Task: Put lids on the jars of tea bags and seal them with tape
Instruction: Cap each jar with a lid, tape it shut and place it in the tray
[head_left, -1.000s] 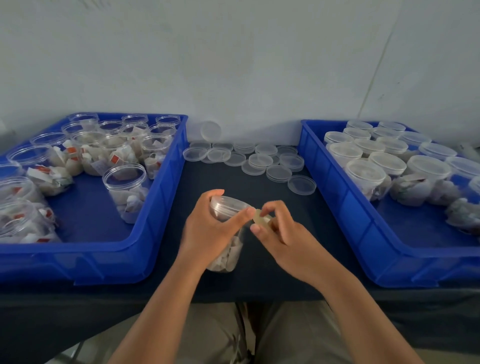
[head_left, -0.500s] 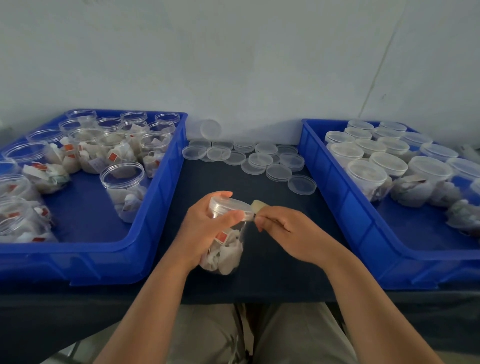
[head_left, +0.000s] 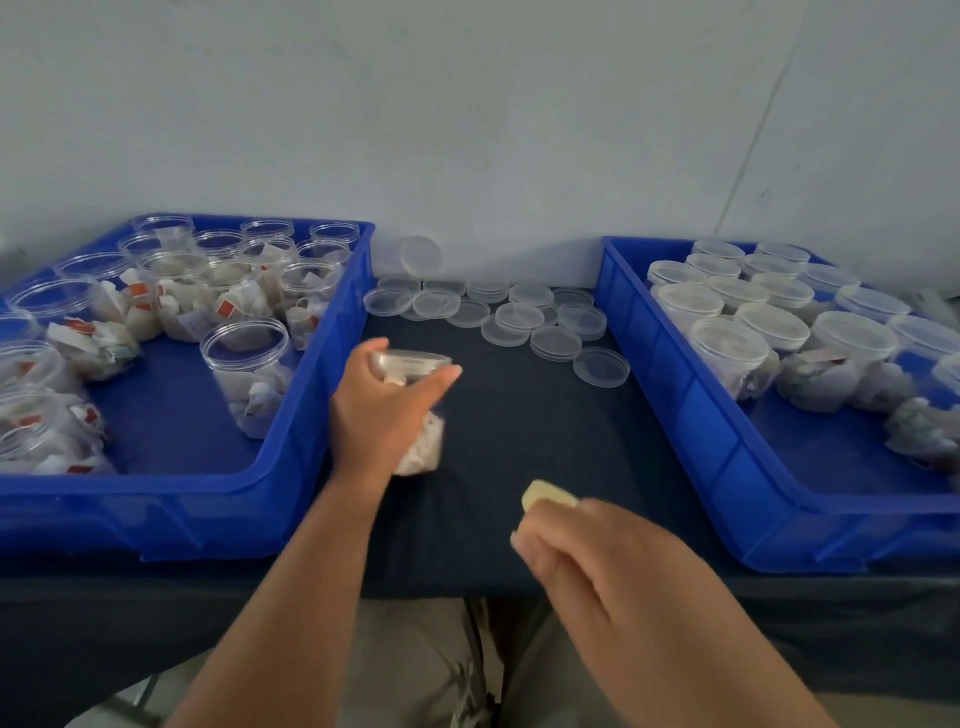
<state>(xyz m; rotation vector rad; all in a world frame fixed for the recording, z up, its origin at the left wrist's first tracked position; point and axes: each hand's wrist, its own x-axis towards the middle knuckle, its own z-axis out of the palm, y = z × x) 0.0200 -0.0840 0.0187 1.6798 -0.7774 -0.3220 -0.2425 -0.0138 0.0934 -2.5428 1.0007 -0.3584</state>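
Head cam: the left hand (head_left: 382, 415) is wrapped round a jar of tea bags (head_left: 422, 451), thumb and fingers curled just under its lid (head_left: 415, 359). It's right beside the left blue bin (head_left: 291, 483). Can't tell if the jar touches the dark table (head_left: 530, 431). The right hand (head_left: 597, 566) is near the front edge, well apart from the jar, fingers curled, pinching a small yellowish tape roll (head_left: 548, 496), bit blurry. Loose lids (head_left: 519, 317) sit at the back. The right blue bin (head_left: 691, 415) holds lidded jars (head_left: 727, 353).
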